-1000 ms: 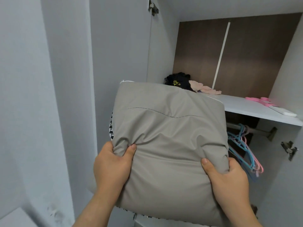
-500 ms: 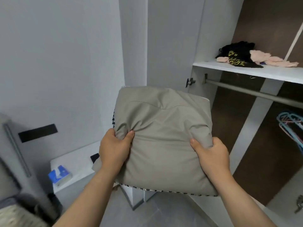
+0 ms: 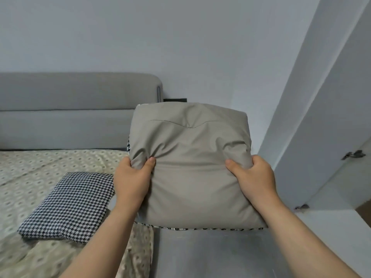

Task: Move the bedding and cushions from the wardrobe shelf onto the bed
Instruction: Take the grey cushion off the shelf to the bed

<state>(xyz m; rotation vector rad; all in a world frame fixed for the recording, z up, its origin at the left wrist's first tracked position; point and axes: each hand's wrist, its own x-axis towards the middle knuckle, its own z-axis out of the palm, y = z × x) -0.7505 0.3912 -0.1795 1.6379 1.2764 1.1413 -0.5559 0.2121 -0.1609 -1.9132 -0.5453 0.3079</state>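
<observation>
Cushion (image 3: 190, 167) swung round toward bed (image 3: 40, 171) (left hand (image 3: 131, 181), right hand (image 3: 255, 177) gripping).

— How many cushions on your feed?
— I count two: a taupe cushion (image 3: 190, 167) at centre and a houndstooth cushion (image 3: 68, 205) at eight o'clock.
— Hands?
— Two, left hand (image 3: 131, 181) and right hand (image 3: 256, 179) (one on each side of the taupe one). One bed (image 3: 30, 167). Two hinges: upper hinge (image 3: 353, 154) at three o'clock, lower hinge (image 3: 302, 207) at four.
</observation>
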